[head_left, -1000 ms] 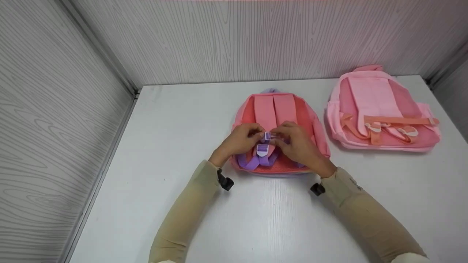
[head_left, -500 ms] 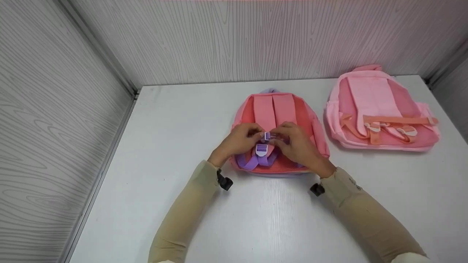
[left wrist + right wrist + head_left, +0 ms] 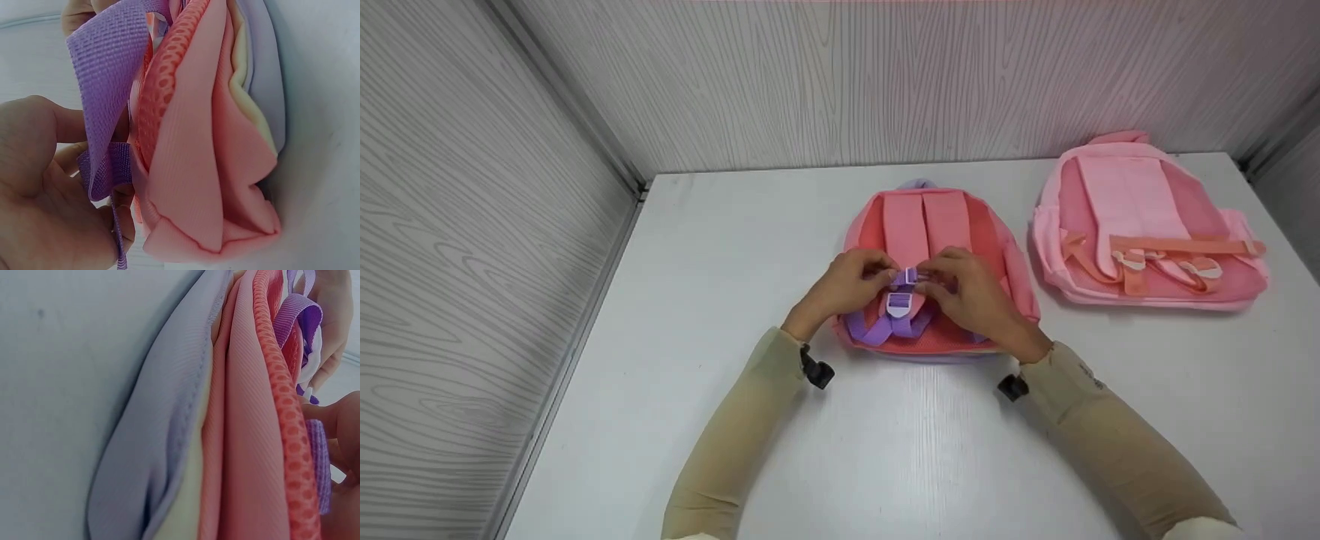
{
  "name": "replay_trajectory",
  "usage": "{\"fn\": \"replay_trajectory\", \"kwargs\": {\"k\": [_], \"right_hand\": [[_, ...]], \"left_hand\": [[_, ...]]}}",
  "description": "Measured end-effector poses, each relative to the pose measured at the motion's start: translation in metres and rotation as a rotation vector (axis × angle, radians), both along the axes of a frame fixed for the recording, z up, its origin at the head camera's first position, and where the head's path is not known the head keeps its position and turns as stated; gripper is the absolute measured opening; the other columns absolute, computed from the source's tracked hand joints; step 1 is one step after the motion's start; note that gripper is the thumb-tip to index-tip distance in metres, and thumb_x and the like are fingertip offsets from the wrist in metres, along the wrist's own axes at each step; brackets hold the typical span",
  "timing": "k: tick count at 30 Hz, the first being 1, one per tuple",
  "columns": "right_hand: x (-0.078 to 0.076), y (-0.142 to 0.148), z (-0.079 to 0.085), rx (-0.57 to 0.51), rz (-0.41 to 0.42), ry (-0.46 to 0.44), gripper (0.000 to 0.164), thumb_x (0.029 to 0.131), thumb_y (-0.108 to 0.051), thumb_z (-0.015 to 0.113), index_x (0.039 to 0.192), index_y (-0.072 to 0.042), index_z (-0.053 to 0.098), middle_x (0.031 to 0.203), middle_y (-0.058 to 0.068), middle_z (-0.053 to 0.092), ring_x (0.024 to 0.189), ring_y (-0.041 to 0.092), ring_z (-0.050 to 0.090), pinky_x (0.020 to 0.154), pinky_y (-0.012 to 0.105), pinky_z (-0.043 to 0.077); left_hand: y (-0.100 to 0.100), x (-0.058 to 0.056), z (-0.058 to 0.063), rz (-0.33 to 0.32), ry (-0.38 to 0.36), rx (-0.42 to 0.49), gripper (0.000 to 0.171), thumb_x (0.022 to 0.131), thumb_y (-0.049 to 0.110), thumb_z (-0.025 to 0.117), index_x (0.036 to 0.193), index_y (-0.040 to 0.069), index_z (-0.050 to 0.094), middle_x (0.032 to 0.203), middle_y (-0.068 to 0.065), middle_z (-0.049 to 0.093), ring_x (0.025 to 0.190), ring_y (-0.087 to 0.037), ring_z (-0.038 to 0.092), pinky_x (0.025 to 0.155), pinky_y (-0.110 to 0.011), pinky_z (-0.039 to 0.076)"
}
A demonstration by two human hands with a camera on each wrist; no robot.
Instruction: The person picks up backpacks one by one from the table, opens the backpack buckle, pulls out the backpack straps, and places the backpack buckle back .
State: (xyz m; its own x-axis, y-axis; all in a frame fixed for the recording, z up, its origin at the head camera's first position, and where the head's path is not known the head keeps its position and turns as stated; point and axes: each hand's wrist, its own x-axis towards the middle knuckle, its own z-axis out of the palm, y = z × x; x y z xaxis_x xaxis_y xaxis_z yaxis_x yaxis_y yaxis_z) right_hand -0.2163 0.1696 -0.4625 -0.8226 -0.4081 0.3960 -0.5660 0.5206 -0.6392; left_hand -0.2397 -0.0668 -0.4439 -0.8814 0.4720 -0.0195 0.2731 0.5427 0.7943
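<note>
A coral-pink backpack (image 3: 945,225) lies on the table with its shoulder straps up. Over its middle, my left hand (image 3: 847,285) pinches a purple webbing strap (image 3: 899,279) between thumb and fingers. That strap runs into a small white buckle (image 3: 911,276), which my right hand (image 3: 971,292) pinches at its right side; the right fingertips cover part of it. Just below sits a white strap adjuster (image 3: 898,304) threaded with purple webbing. In the left wrist view a loop of purple strap (image 3: 109,67) stands up beside the left hand. Purple webbing (image 3: 318,464) also shows near the right fingers in the right wrist view.
A lighter pink backpack (image 3: 1132,195) with orange straps (image 3: 1177,245) lies to the right, straps up. The white table (image 3: 720,247) meets a grey wood-grain panel (image 3: 825,82) at the back and another panel (image 3: 442,285) on the left.
My left fingers have shifted slightly left from the small buckle, and more purple strap now shows between them and it. The right hand has barely moved. Both backpacks stay in place.
</note>
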Motion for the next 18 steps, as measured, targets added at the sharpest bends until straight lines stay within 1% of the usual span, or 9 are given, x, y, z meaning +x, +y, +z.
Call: {"fn": "replay_trajectory", "kwargs": {"k": [2,9,18], "right_hand": [[-0.0002,0.0,0.0,-0.002,-0.002,0.004,0.023,0.094,-0.01,0.082,0.114,0.001,0.08,0.096,0.014,0.071,0.086,0.027,0.06,0.076,0.035,0.048],[0.0,0.0004,0.0009,0.012,-0.012,-0.011,0.024,0.096,-0.011,0.081,0.117,-0.001,0.08,0.1,0.013,0.071,0.089,0.027,0.061,0.079,0.037,0.052],[0.0016,0.0014,0.0016,0.005,-0.016,-0.033,0.026,0.095,-0.011,0.082,0.12,-0.002,0.08,0.1,0.013,0.071,0.09,0.026,0.06,0.08,0.037,0.052]], "left_hand": [[0.0003,-0.0007,-0.001,-0.005,0.006,0.009,0.019,0.109,0.019,0.062,0.115,0.007,0.076,0.104,-0.003,0.071,0.092,-0.012,0.06,0.081,-0.027,0.049],[0.002,-0.0015,-0.0021,-0.01,0.001,0.022,0.019,0.11,0.018,0.06,0.114,0.007,0.075,0.102,-0.004,0.071,0.092,-0.014,0.062,0.082,-0.028,0.051],[0.0049,-0.0011,-0.0016,-0.014,-0.01,0.034,0.02,0.11,0.017,0.059,0.117,0.007,0.075,0.104,-0.005,0.071,0.092,-0.014,0.061,0.082,-0.028,0.051]]}}
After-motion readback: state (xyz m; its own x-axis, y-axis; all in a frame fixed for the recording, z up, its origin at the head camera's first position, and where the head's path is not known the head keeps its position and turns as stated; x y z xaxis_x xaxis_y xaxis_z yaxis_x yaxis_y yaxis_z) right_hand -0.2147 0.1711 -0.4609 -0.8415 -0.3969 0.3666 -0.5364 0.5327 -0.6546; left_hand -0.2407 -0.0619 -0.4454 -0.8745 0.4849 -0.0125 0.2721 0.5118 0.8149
